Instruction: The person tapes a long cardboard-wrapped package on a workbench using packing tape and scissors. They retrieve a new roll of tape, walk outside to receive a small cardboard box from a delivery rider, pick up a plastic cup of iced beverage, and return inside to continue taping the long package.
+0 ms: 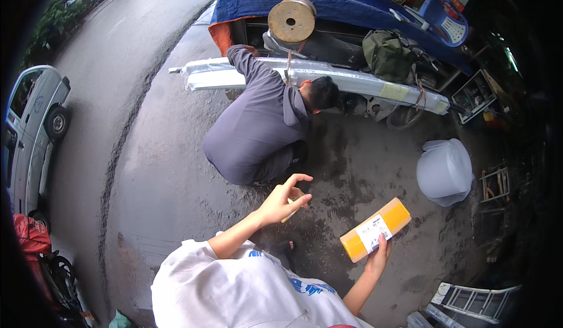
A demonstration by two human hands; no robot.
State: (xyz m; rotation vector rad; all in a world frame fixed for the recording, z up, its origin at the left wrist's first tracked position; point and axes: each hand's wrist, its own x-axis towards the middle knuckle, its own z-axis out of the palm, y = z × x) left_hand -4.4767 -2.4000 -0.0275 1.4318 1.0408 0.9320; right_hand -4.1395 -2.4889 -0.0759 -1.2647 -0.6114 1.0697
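Observation:
My right hand [378, 259] grips a yellow oblong package [395, 215], sealed with brown tape at its edges and bearing a white label. The package is tilted, its far end up to the right. To its left, my left hand [280, 203] is raised, index finger and thumb curved with a gap between them. A small pale-yellow object [288, 215] shows under that thumb, against the other curled fingers; its kind is mostly hidden. The two hands are well apart.
A person in a dark hooded top [258, 125] crouches ahead, beside long plastic-wrapped bars [346, 80] strapped to a vehicle. A wooden cable spool [284, 22] stands behind. A wrapped white roll [444, 172] and a ladder [478, 301] are at right; a van [35, 128] is at left.

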